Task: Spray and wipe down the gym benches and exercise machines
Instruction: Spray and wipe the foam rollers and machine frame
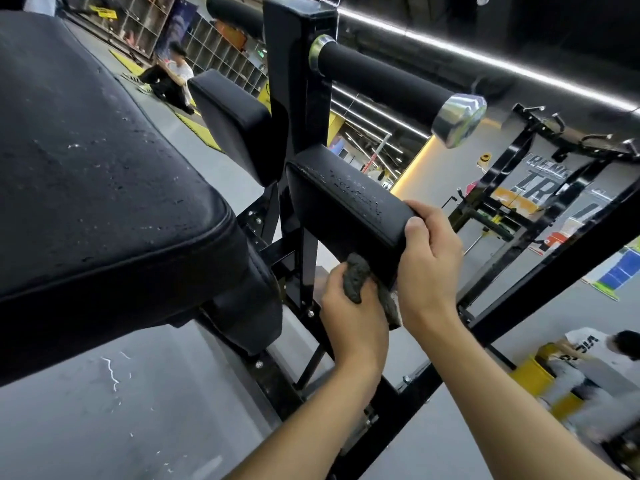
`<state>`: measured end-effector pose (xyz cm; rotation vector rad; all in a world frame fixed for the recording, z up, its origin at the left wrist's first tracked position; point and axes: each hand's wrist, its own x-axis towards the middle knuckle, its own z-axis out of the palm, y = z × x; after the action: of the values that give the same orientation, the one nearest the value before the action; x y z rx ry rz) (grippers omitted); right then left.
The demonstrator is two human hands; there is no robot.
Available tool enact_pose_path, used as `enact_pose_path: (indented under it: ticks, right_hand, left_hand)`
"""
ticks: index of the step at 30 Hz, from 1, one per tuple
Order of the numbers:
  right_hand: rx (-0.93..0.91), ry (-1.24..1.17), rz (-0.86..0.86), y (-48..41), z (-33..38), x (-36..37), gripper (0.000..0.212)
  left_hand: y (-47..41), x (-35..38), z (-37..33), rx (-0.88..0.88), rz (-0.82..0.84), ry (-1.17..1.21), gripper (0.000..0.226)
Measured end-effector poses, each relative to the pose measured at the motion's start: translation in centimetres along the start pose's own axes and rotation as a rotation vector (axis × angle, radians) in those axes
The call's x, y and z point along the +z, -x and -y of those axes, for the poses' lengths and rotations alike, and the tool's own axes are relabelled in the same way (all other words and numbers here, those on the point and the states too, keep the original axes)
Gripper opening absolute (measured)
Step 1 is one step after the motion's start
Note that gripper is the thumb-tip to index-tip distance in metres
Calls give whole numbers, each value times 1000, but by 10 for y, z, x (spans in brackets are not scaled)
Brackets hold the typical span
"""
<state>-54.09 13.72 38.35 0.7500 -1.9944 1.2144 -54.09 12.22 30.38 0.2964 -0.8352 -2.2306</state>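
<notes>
A black exercise machine fills the view. Its big padded seat (pixel 104 188) on the left is speckled with spray droplets. A smaller black pad (pixel 346 206) sticks out from the black upright post (pixel 298 81), wet on top. My right hand (pixel 429 258) grips the end of this small pad, thumb on top. My left hand (pixel 349 317) holds a bunched dark grey cloth (pixel 356 275) against the underside of the same pad. A second small pad (pixel 235 123) sits behind the post. A foam roller bar (pixel 388 77) with chrome caps juts right above.
Black frame tubes (pixel 540 289) cross the lower right. Another black rack (pixel 512 188) stands at the right. A person sits on the floor (pixel 173 77) at the back left; another in a white shirt (pixel 595 355) crouches by a yellow box at the right. Grey floor (pixel 104 410) lies below.
</notes>
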Motion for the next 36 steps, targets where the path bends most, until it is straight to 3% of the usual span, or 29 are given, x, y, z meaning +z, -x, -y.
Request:
enact_pose_path:
  ticks: [8, 15, 19, 30, 32, 36]
  right_hand:
    - [-11, 26, 17, 2, 4, -1, 29]
    - [41, -23, 138, 0, 4, -16, 44]
    - [29, -42, 138, 1, 2, -15, 41]
    - [-25, 12, 63, 6, -3, -2, 40]
    - [-23, -6, 57, 7, -2, -2, 40]
    - [5, -49, 32, 7, 0, 0, 39]
  left_hand:
    - [-9, 3, -8, -307, -12, 130, 16]
    - [20, -7, -49, 2, 54, 100, 10]
    - [19, -3, -39, 123, 28, 59, 8]
    - [-41, 3, 5, -470, -31, 172, 25]
    - [-33, 1, -10, -430, -13, 186, 24]
    - [-7, 1, -50, -137, -31, 203, 15]
